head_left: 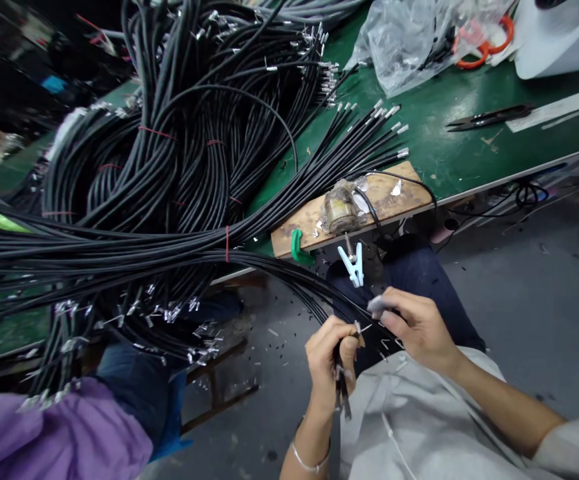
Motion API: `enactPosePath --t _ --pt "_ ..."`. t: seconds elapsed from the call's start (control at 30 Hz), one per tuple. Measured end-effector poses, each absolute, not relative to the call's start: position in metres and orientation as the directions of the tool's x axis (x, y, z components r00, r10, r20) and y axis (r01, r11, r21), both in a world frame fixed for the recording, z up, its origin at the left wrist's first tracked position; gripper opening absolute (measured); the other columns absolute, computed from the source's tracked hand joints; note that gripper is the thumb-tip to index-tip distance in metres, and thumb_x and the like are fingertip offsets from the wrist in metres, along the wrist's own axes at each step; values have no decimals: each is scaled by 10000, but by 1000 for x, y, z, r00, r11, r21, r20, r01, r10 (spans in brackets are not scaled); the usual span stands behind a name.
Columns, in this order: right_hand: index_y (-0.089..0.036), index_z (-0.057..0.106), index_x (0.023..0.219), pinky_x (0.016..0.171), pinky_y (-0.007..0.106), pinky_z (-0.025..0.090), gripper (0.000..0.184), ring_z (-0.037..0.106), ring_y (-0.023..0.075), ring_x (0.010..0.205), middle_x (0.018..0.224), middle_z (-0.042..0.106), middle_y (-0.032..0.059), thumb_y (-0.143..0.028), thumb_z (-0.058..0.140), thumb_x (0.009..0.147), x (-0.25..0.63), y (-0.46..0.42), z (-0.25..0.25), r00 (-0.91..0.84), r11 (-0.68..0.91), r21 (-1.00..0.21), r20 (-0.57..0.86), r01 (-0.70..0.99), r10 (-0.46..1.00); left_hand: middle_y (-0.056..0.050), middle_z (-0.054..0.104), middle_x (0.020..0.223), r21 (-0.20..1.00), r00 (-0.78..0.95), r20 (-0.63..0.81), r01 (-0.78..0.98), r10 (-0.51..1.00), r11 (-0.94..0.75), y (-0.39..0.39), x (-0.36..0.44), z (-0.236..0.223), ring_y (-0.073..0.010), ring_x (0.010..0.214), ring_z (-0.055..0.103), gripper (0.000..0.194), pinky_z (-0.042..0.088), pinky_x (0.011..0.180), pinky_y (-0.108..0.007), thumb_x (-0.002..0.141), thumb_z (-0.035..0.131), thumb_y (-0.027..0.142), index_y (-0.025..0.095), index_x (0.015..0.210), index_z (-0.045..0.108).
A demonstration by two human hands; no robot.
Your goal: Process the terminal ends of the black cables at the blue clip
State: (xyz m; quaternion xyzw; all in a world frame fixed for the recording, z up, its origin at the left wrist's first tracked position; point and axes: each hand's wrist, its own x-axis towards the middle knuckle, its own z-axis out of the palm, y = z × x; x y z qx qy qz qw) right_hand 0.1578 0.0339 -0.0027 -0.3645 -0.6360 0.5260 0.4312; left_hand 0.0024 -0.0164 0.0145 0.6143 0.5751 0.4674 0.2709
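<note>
My left hand (327, 353) is closed round a few black cables (342, 390), whose lower ends hang below the fist. A thin pale wire end sticks out between its thumb and forefinger. My right hand (422, 327) is a little to the right, its thumb and forefinger pinched together. Something grey-white (380, 304) shows at those fingertips; whether it is a finger cover or a held piece, I cannot tell. A bundle of black cables (289, 267), tied with a red band (227, 243), runs off the table towards both hands, with stripped silvery ends near my lap.
A wooden board (294, 230) at the table edge carries a small motor (340, 208) with a light blue clip (352, 265) on its shaft, and a green clamp (300, 248). Piled cables (179, 153), orange-handled scissors (484, 50) and pliers (489, 119) lie beyond. A person's purple sleeve (69, 433) is at left.
</note>
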Motion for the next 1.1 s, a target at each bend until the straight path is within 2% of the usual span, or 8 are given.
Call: enactPosePath --t 0.07,0.13,0.27,0.53,0.63,0.7,0.87,1.1 --pt "-168 593 740 585 279 399 298 501 134 627 665 540 14 -302 449 964 152 33 -1 -450 170 -985 167 -35 877 1 509 591 869 -92 263 456 960 -194 -15 3 16 -100 529 465 351 339 512 -225 950 463 301 155 644 551" --pt "-174 526 662 582 284 378 366 463 135 615 627 493 6 -320 408 976 145 32 2 -455 216 -973 230 -84 860 -1 522 600 867 -89 262 460 961 -193 -15 4 17 -103 541 477 322 345 518 -223 945 468 273 155 658 558" --pt "-184 482 664 617 305 383 318 443 153 651 644 474 13 -264 405 962 137 34 6 -391 239 -964 266 -117 881 1 534 612 863 -96 254 472 962 -181 -16 5 16 -103 548 491 277 354 524 -221 931 477 224 159 678 569" --pt "-167 550 799 630 279 412 220 479 152 727 775 475 33 -289 448 952 145 44 6 -489 93 -962 212 -255 846 13 519 605 888 -174 246 434 954 -150 -13 5 13 -100 542 488 295 352 524 -217 930 483 247 163 658 560" --pt "-168 565 904 628 262 413 181 484 140 735 832 480 35 -316 469 948 147 46 2 -490 10 -964 144 -266 860 13 511 594 898 -179 232 416 956 -141 -13 5 14 -102 535 477 311 343 522 -222 932 484 265 163 648 560" --pt "-171 565 902 613 254 395 222 469 127 702 816 478 23 -351 448 959 146 46 0 -470 -22 -976 85 -217 879 12 506 585 902 -180 234 407 955 -144 -12 4 15 -103 530 471 330 341 519 -226 933 484 288 163 636 557" --pt "-180 435 628 569 261 350 422 417 115 596 636 425 -12 -372 346 994 135 43 4 -514 13 -987 94 -159 853 1 530 585 889 -161 227 437 960 -137 -10 5 18 -109 523 483 338 350 506 -229 929 490 301 159 632 570" --pt "-184 485 763 618 275 408 259 463 147 688 744 455 19 -319 404 968 140 49 12 -502 107 -976 191 -191 843 9 511 582 896 -200 246 421 948 -144 -12 5 12 -108 521 478 330 351 507 -227 928 489 319 165 648 571"
